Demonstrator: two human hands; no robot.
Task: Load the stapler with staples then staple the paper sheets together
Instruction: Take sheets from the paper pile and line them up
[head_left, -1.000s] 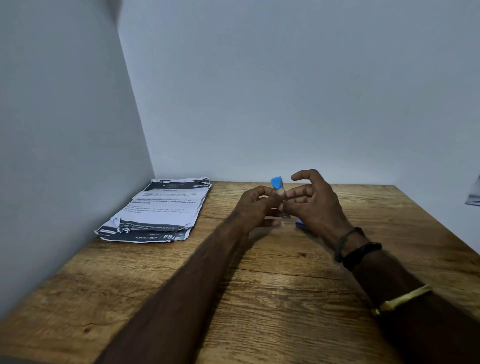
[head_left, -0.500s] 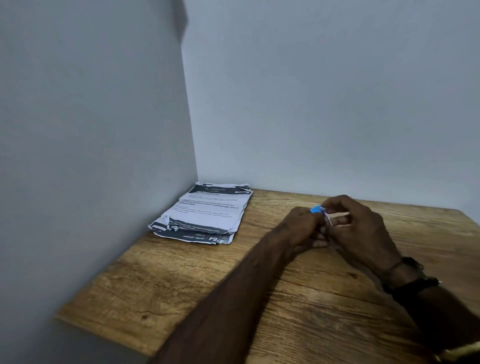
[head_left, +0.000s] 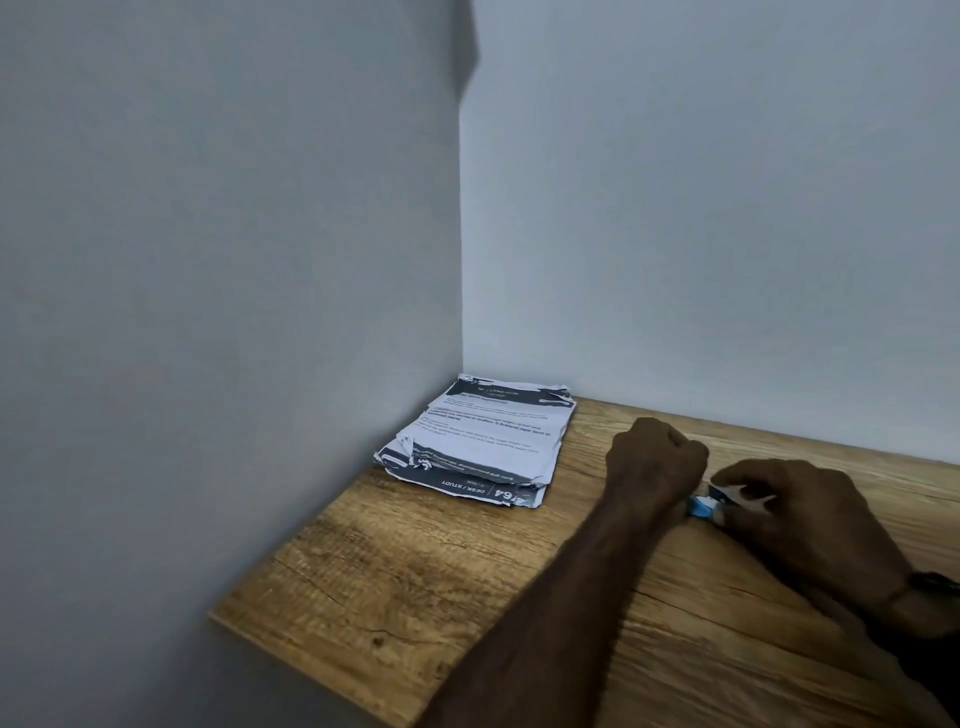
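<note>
A small blue stapler (head_left: 702, 505) lies low on the wooden table (head_left: 426, 582), mostly hidden between my two hands. My left hand (head_left: 655, 462) is curled into a fist against its left end. My right hand (head_left: 795, 514) covers its right side, fingers pinching a thin dark and silver part on top of it. Whether staples are inside cannot be seen. A stack of crumpled printed paper sheets (head_left: 483, 441) rests in the table's far left corner, apart from both hands.
Grey walls (head_left: 234, 312) close in the table on the left and at the back. The table's front left edge (head_left: 311, 670) drops off. A dark wristband (head_left: 930, 584) sits on my right wrist.
The view has swung left and the hands now appear at the lower right. Both hands have lowered the stapler from upright in the air down to the tabletop.
</note>
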